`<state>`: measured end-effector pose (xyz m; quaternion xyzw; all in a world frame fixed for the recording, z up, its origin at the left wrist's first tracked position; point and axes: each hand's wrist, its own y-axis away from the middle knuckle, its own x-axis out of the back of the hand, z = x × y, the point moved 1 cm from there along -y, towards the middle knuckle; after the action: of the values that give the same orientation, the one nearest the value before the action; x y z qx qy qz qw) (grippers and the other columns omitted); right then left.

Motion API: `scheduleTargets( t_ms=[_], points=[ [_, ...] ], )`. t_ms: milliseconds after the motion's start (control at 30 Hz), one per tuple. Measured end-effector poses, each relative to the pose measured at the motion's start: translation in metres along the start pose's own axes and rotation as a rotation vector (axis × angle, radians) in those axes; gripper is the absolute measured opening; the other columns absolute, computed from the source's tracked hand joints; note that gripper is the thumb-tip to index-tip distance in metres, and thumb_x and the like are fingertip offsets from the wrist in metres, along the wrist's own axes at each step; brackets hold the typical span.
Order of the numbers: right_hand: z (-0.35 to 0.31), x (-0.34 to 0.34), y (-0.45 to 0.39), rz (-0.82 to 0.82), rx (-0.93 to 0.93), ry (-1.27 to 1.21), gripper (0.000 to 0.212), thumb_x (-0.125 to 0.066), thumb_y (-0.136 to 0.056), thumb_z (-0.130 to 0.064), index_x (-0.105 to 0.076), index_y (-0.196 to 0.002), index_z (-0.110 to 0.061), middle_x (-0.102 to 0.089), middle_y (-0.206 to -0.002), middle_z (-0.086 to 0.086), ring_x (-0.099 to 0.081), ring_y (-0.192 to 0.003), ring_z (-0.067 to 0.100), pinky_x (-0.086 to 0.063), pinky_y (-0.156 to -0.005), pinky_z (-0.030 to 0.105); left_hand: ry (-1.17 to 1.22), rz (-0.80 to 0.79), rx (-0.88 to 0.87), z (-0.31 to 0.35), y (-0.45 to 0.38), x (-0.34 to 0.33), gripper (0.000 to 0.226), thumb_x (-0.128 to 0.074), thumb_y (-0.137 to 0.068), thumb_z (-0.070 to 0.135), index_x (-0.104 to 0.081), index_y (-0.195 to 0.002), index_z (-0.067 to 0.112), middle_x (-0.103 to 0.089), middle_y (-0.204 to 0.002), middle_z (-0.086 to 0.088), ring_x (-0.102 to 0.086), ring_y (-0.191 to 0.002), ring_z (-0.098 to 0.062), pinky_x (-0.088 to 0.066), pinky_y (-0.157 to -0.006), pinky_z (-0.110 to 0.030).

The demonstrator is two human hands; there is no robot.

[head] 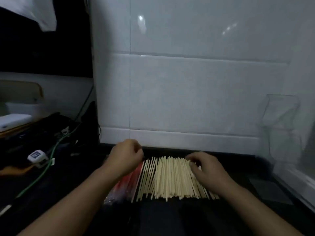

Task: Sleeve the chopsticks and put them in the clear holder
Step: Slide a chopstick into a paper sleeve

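Resting with curled fingers on the right side of the chopsticks (172, 178), the right hand (207, 172) is seen, the left hand (125, 158) curled over red sleeves (129, 183) beside them, on the dark worktop (170, 218), whose far right corner carries the holder (281, 123).

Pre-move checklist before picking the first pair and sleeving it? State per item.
1. Chopsticks within reach, spread flat on the dark counter: ok.
2. Red sleeves beside the pile, under the left hand: ok.
3. Right hand at the pile's right edge, fingers curled on sticks: ok.
4. A single pair separated out: cannot tell.
5. Clear holder in view at right against the tiled wall: ok.
6. Holder empty: cannot tell, glare.
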<state>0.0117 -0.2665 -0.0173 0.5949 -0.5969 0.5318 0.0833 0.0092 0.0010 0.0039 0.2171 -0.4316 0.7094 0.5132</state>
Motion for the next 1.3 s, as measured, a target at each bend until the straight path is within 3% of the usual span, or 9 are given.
scheduleTargets(
  t_ms=[233,433,600,733,833,967,1100,1200,1300],
  points=[
    [0.007,-0.047,-0.017,-0.388,0.303,0.362,0.042,-0.041,-0.103,-0.029,-0.041,-0.143,-0.041,-0.043,-0.129,-0.012,-0.037,-0.12,0.009,-0.034,-0.097,0.023,-0.433,0.042,0.092,-0.046,-0.043,-0.056,0.052,-0.04,-0.097,0.058,-0.049,-0.066,0.017,-0.071,-0.089,-0.004,-0.066,-0.087,-0.027,-0.046,-0.081,-0.033],
    [0.013,-0.069,-0.011,-0.523,0.462,0.327,0.043,-0.048,-0.1,-0.041,-0.036,-0.141,-0.048,-0.044,-0.132,-0.008,-0.043,-0.115,0.017,-0.038,-0.09,0.031,-0.579,0.005,0.112,-0.048,-0.062,-0.078,0.039,-0.042,-0.097,0.058,-0.059,-0.084,0.026,-0.072,-0.099,-0.002,-0.066,-0.097,-0.024,-0.041,-0.095,-0.035],
    [0.022,-0.077,-0.005,-0.407,0.591,0.487,0.061,-0.084,-0.061,-0.045,-0.062,-0.118,-0.046,-0.059,-0.097,-0.017,-0.056,-0.079,0.001,-0.043,-0.06,0.016,-0.373,0.023,0.161,-0.051,-0.069,-0.065,0.043,-0.057,-0.091,0.056,-0.064,-0.073,0.018,-0.066,-0.072,-0.001,-0.063,-0.07,-0.02,-0.047,-0.066,-0.028],
    [0.022,-0.077,-0.004,-0.285,0.671,0.427,0.04,-0.072,-0.074,-0.029,-0.067,-0.114,-0.034,-0.062,-0.099,-0.012,-0.059,-0.08,0.006,-0.052,-0.061,0.019,-0.287,0.065,0.109,-0.047,-0.07,-0.057,0.035,-0.062,-0.091,0.044,-0.072,-0.075,0.016,-0.067,-0.071,-0.005,-0.064,-0.074,-0.026,-0.05,-0.067,-0.03],
    [0.022,-0.078,-0.007,-0.291,0.669,0.443,0.029,-0.058,-0.08,-0.028,-0.068,-0.107,-0.028,-0.062,-0.101,-0.009,-0.061,-0.085,0.007,-0.055,-0.06,0.022,-0.338,0.068,0.113,-0.046,-0.065,-0.058,0.041,-0.062,-0.088,0.055,-0.068,-0.072,0.017,-0.062,-0.066,-0.001,-0.058,-0.067,-0.021,-0.042,-0.057,-0.028],
    [0.022,-0.082,-0.007,-0.272,0.724,0.46,0.021,-0.07,-0.078,-0.023,-0.069,-0.099,-0.021,-0.063,-0.099,-0.004,-0.061,-0.083,0.011,-0.055,-0.061,0.025,-0.416,-0.026,0.106,-0.048,-0.062,-0.069,0.045,-0.065,-0.082,0.063,-0.061,-0.075,0.019,-0.06,-0.07,0.003,-0.061,-0.069,-0.017,-0.039,-0.055,-0.026],
    [0.016,-0.077,-0.01,-0.193,0.789,0.497,0.008,-0.068,-0.083,-0.019,-0.07,-0.09,-0.019,-0.067,-0.103,0.0,-0.063,-0.085,0.013,-0.054,-0.068,0.023,-0.364,0.012,0.079,-0.049,-0.062,-0.069,0.036,-0.065,-0.088,0.048,-0.065,-0.073,0.016,-0.062,-0.067,0.001,-0.059,-0.062,-0.016,-0.041,-0.052,-0.024],
    [0.01,-0.068,-0.011,-0.068,0.759,0.46,0.026,-0.047,-0.089,-0.021,-0.073,-0.092,-0.018,-0.07,-0.106,0.002,-0.066,-0.088,0.013,-0.054,-0.072,0.023,-0.26,0.094,0.062,-0.049,-0.064,-0.063,0.025,-0.067,-0.089,0.038,-0.07,-0.076,0.017,-0.066,-0.069,-0.001,-0.062,-0.069,-0.02,-0.05,-0.062,-0.028],
    [0.011,-0.061,-0.018,0.057,0.675,0.277,0.025,-0.051,-0.09,-0.018,-0.073,-0.101,-0.013,-0.07,-0.11,0.003,-0.067,-0.096,0.015,-0.057,-0.077,0.029,-0.02,0.133,0.012,-0.04,-0.066,-0.057,0.022,-0.066,-0.093,0.035,-0.072,-0.078,0.018,-0.068,-0.071,0.002,-0.064,-0.072,-0.014,-0.047,-0.065,-0.027]
  ],
)
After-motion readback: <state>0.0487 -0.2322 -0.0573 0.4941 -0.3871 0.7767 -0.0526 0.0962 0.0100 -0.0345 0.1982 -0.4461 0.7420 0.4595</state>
